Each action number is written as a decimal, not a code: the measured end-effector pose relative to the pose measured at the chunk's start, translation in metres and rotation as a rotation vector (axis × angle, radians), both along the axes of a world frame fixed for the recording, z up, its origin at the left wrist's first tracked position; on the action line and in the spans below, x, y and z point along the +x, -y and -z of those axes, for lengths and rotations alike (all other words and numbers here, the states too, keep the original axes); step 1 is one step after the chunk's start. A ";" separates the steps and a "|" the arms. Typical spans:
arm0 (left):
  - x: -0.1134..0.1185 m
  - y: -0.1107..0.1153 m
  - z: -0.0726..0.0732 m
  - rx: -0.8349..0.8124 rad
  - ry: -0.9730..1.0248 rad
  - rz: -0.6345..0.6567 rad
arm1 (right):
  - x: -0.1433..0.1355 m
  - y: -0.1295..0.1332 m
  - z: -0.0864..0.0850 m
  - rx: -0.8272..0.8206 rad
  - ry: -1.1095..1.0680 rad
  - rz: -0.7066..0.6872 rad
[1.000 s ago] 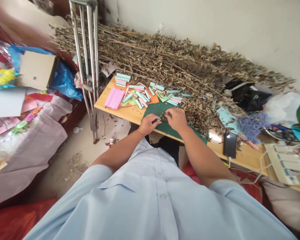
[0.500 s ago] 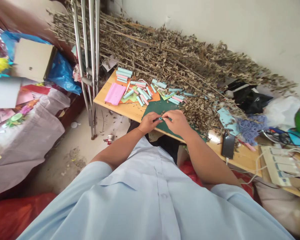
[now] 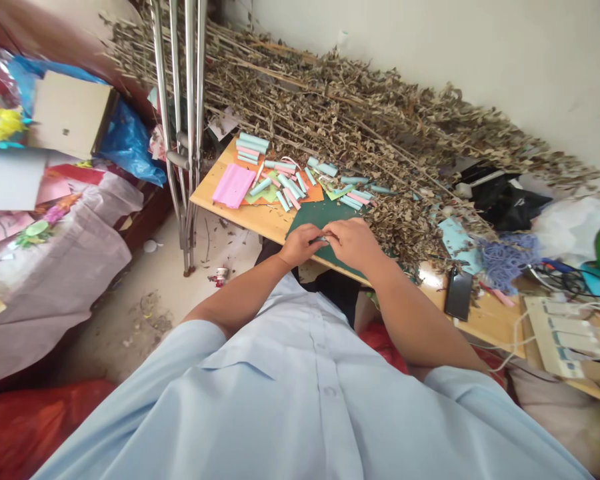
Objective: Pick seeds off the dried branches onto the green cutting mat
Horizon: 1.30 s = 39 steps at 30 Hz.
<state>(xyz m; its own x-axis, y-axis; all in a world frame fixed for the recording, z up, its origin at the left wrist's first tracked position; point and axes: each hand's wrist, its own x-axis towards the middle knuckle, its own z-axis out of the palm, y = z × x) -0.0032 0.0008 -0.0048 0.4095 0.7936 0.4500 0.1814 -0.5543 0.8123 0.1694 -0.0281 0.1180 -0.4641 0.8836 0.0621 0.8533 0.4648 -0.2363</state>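
Note:
Between my fingertips is a small light-blue paper roll (image 3: pixel 321 239), mostly covered by the fingers. My left hand (image 3: pixel 301 245) pinches it from the left, and my right hand (image 3: pixel 351 243) grips its other side, so the two hands nearly touch. Both are over the near edge of a dark green mat (image 3: pixel 310 213). Just beyond them lie several blue and pink paper rolls (image 3: pixel 293 190), loose on orange and green paper sheets (image 3: pixel 314 192). A stack of pink paper (image 3: pixel 233 186) rests at the table's left end.
Dried leafy stalks (image 3: pixel 330 100) heap along the wall and over the wooden table (image 3: pixel 265 223). Metal crutches (image 3: pixel 187 120) stand at its left end. To the right are a phone (image 3: pixel 459 293), blue yarn (image 3: pixel 510 257) and a power strip (image 3: pixel 553 337) with cables.
My right fingers have closed further over the paper roll, hiding its open end that showed before. The view has shifted slightly; the other things stay in place.

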 end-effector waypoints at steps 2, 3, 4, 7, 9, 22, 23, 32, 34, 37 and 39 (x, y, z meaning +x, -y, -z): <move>0.000 0.000 0.000 0.007 0.003 0.000 | 0.000 0.000 0.001 0.001 -0.002 0.019; 0.000 0.000 -0.001 0.009 0.005 0.000 | 0.001 0.000 0.002 0.003 -0.002 0.023; 0.000 0.000 -0.001 0.011 0.004 0.001 | 0.001 0.000 0.002 0.005 -0.001 0.023; 0.000 0.000 -0.001 0.010 -0.001 0.002 | 0.001 0.000 0.001 0.015 0.025 0.009; 0.000 0.000 0.001 0.003 -0.004 0.004 | -0.002 0.000 -0.001 0.013 0.063 -0.007; 0.000 0.000 -0.001 0.017 0.045 0.001 | 0.005 0.007 -0.003 0.028 -0.175 0.093; 0.000 0.001 -0.001 0.013 0.041 0.001 | 0.006 0.009 -0.001 0.034 -0.197 0.101; 0.000 0.001 0.001 0.000 0.016 -0.014 | 0.002 0.018 0.014 0.026 -0.192 0.065; 0.000 0.001 0.000 0.005 0.024 -0.008 | 0.004 0.018 0.014 0.036 -0.218 0.082; 0.000 0.000 0.001 0.008 0.033 -0.007 | 0.007 0.017 0.014 0.085 -0.253 0.111; 0.000 0.000 0.002 0.013 0.042 -0.010 | 0.006 0.017 0.016 0.100 -0.244 0.092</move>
<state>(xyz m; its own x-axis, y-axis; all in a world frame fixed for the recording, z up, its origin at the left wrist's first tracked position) -0.0030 0.0012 -0.0067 0.3826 0.7912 0.4771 0.1527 -0.5634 0.8119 0.1758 -0.0452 0.1025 -0.3426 0.9052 0.2515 0.8165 0.4193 -0.3968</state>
